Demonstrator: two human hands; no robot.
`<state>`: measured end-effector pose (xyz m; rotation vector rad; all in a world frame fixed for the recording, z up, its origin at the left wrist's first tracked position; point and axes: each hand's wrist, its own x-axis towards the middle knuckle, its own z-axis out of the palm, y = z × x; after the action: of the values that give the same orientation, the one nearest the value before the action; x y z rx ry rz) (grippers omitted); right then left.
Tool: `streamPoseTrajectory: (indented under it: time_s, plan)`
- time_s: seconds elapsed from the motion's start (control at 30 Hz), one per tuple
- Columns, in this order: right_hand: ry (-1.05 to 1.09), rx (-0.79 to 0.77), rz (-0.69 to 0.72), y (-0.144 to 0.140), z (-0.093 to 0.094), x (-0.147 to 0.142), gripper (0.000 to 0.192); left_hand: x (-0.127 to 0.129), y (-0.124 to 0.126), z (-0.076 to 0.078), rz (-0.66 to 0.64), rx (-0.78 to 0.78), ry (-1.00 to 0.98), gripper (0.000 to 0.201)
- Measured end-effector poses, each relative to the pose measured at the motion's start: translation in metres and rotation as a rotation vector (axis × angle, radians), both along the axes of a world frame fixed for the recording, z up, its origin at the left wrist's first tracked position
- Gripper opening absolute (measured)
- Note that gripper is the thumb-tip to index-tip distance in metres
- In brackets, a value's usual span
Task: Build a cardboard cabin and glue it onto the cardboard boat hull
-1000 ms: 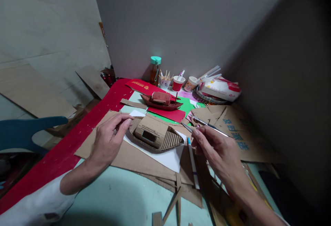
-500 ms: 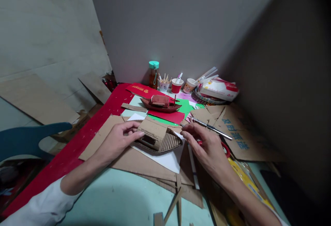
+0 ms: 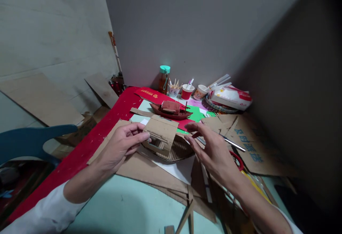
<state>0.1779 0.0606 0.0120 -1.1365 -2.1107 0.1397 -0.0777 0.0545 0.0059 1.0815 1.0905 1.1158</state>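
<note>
Far left: a blue chair back (image 3: pixel 32 139) stands off the desk's left edge, beside the red sheet (image 3: pixel 88 145) that runs along that edge.
Left hand: your left hand (image 3: pixel 121 146) pinches the left end of the cardboard boat (image 3: pixel 165 139), thumb on top and fingers curled under, tipping it so the roof panel faces you.
Cardboard boat: it sits mid-desk over a white sheet (image 3: pixel 184 168) and flat cardboard (image 3: pixel 144 168), its woven hull low on the right.
Right hand: your right hand (image 3: pixel 213 152) hovers just beside the boat's right end, fingers spread and empty; whether they touch it cannot be told.
Behind: a small red boat model (image 3: pixel 171 108) rests on green paper (image 3: pixel 197 112).
Back edge: a bottle (image 3: pixel 164 79) and cups (image 3: pixel 187 91) stand against the wall.
Right: red-handled scissors (image 3: pixel 236 159) lie half hidden under your right hand, near printed cardboard (image 3: pixel 251 145).
</note>
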Motion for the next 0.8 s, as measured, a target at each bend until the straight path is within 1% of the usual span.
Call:
streamPoseTrajectory:
  time_s: [0.07,0.13,0.2,0.23,0.27,0.3,0.33,0.4,0.43,0.47,0.5,0.57,0.63,0.67,0.73,0.8]
  plan:
    - [0.005,0.163,-0.006,-0.006,0.004,-0.004,0.03,0.0,-0.003,0.003,0.006,0.017,-0.03,0.023]
    - [-0.046,0.352,0.031,-0.016,0.009,-0.007,0.041,0.002,-0.009,0.006,0.0,0.017,-0.058,0.024]
    - [-0.185,0.521,0.143,-0.029,0.014,-0.011,0.04,0.004,-0.015,0.01,-0.02,0.0,-0.083,0.025]
    - [-0.215,0.548,0.209,-0.035,0.017,-0.013,0.036,0.005,-0.019,0.012,-0.037,-0.015,-0.09,0.026]
    - [-0.188,0.533,0.262,-0.039,0.019,-0.015,0.032,0.006,-0.023,0.014,-0.052,-0.033,-0.098,0.026]
    - [-0.105,0.48,0.285,-0.042,0.021,-0.017,0.029,0.007,-0.026,0.017,-0.053,-0.047,-0.102,0.027]
    - [0.019,0.398,0.277,-0.044,0.023,-0.019,0.027,0.008,-0.029,0.019,-0.036,-0.047,-0.104,0.029]
    - [0.274,0.245,0.185,-0.045,0.025,-0.022,0.022,0.01,-0.034,0.023,0.049,0.019,-0.095,0.033]
    - [0.363,0.182,0.124,-0.044,0.026,-0.023,0.019,0.011,-0.036,0.025,0.092,0.076,-0.074,0.033]
    - [0.426,0.116,0.069,-0.044,0.027,-0.025,0.016,0.013,-0.037,0.026,0.117,0.136,-0.045,0.032]
    - [0.492,0.04,0.03,-0.044,0.027,-0.026,0.012,0.014,-0.039,0.028,0.111,0.181,-0.017,0.032]
    - [0.597,-0.111,-0.003,-0.044,0.029,-0.028,0.009,0.019,-0.041,0.029,0.01,0.19,0.007,0.038]
    - [0.662,-0.221,0.013,-0.045,0.029,-0.028,0.015,0.023,-0.044,0.029,-0.114,0.123,0.004,0.035]
    - [0.689,-0.249,0.018,-0.045,0.029,-0.028,0.019,0.025,-0.045,0.029,-0.153,0.088,0.006,0.031]
    - [0.732,-0.248,0.011,-0.045,0.028,-0.025,0.021,0.029,-0.047,0.03,-0.174,0.045,0.033,0.024]
    - [0.759,-0.185,-0.005,-0.044,0.027,-0.02,0.012,0.031,-0.049,0.031,-0.179,0.035,0.077,0.021]
